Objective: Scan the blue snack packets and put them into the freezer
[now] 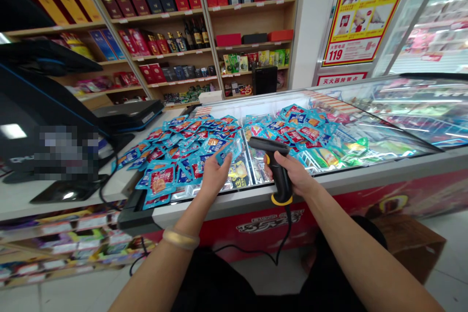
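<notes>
My right hand [298, 173] is wrapped round the grip of a black and yellow barcode scanner [281, 178], its head pointing to the left and its cable hanging down. Between the thumb and fingers of my left hand [215, 174] is a blue snack packet [234, 148], held just left of the scanner head. Under and beyond my left hand spreads a heap of blue and red snack packets [183, 144]. A second pile of such packets [300, 126] lies past the scanner. Both piles rest on the glass top of a chest freezer [380, 141].
A checkout monitor [47, 112] stands on the white counter [18, 200] at left. Shelves [157, 14] of boxes and bottles line the back wall. The scanner's cable [287, 234] loops below the freezer edge. A cardboard box [409, 243] sits on the floor at right.
</notes>
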Demonstrator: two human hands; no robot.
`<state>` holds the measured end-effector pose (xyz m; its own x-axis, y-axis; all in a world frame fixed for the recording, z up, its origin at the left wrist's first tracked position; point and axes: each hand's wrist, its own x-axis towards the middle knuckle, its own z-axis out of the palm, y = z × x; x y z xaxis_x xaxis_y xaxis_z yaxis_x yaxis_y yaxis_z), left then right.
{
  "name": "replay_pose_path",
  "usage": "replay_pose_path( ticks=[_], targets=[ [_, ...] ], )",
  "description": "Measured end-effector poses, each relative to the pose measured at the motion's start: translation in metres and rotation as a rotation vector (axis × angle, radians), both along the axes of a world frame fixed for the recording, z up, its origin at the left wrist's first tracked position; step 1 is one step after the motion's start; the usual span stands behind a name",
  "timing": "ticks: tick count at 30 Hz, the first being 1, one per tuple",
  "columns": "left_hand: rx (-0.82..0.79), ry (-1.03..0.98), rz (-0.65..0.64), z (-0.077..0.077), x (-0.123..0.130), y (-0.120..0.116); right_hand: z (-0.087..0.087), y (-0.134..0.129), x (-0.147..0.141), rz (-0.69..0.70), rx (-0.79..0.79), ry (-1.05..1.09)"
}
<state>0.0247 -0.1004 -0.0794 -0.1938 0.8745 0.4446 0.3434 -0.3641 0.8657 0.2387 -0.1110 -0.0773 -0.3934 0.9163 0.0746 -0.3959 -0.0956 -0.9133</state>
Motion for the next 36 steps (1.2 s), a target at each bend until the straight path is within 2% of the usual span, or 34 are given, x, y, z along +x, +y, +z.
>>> replay_pose_path(
  ticks=[4, 7, 12, 15, 19, 22, 26, 30, 33, 36],
  targets=[
    [0.065, 0.111, -0.027, 0.007, 0.017, 0.007, 0.0, 0.005, 0.015, -0.014, -0.038, 0.09],
    [0.136, 0.265, -0.097, 0.012, 0.042, 0.021, 0.0, 0.009, 0.04, -0.078, -0.043, 0.089],
    [0.282, 0.513, -0.252, 0.022, 0.1, 0.054, 0.003, 0.014, 0.1, -0.262, -0.042, 0.04],
    [0.28, 0.685, -0.302, 0.028, 0.14, 0.07, 0.005, 0.016, 0.135, -0.36, -0.021, 0.018],
    [0.231, 0.936, -0.243, 0.028, 0.184, 0.081, 0.003, 0.016, 0.166, -0.426, 0.005, -0.009],
    [0.185, 1.079, -0.216, 0.02, 0.203, 0.084, 0.001, 0.015, 0.173, -0.448, 0.018, -0.006],
    [0.17, 1.152, -0.209, 0.013, 0.21, 0.083, 0.0, 0.016, 0.171, -0.428, -0.002, 0.011],
    [0.203, 1.11, -0.188, 0.018, 0.205, 0.078, 0.0, 0.017, 0.17, -0.414, -0.039, 0.029],
    [0.203, 1.068, -0.183, 0.022, 0.19, 0.072, 0.0, 0.017, 0.166, -0.405, -0.037, 0.048],
    [0.191, 1.034, -0.169, 0.021, 0.16, 0.064, 0.001, 0.016, 0.155, -0.382, -0.048, 0.069]
  ],
)
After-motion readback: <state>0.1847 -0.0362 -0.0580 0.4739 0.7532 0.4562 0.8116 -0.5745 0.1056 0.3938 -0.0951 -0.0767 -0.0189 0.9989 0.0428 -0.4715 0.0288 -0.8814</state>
